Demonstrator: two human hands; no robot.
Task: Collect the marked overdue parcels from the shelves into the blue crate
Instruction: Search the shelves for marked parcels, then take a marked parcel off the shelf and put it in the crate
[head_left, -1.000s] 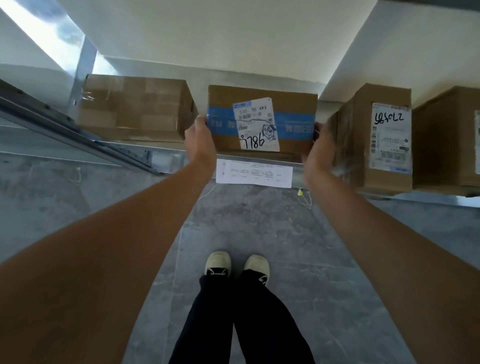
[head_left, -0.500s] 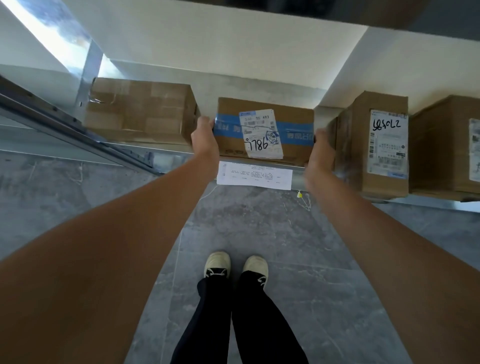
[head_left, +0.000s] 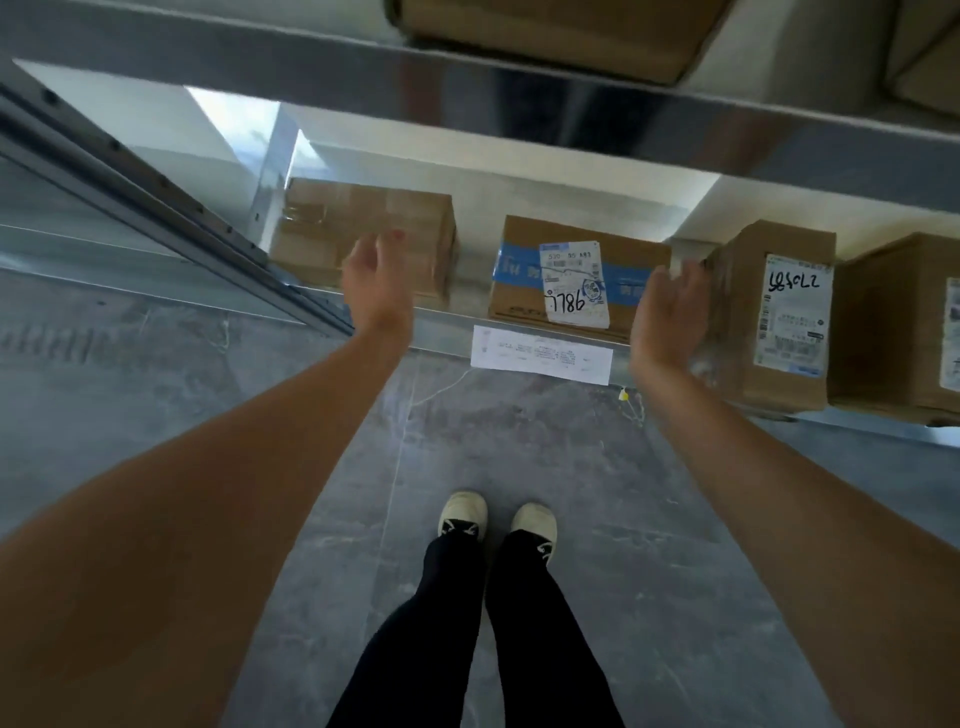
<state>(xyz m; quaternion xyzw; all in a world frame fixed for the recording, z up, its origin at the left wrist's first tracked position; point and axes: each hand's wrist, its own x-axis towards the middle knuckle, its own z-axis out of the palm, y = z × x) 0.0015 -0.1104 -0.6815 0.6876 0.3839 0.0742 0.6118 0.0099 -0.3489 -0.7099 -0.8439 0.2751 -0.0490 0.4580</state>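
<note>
Left hand (head_left: 376, 283), right hand (head_left: 670, 317): grip open, empty, flanking parcel 7786 (head_left: 576, 278); label print blurred.

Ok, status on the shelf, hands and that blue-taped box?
Left hand open, empty. Right hand open, empty. Blue-taped box marked 7786 sits on the shelf, between both hands, ungripped. Neighbouring box close behind the right hand.
</note>
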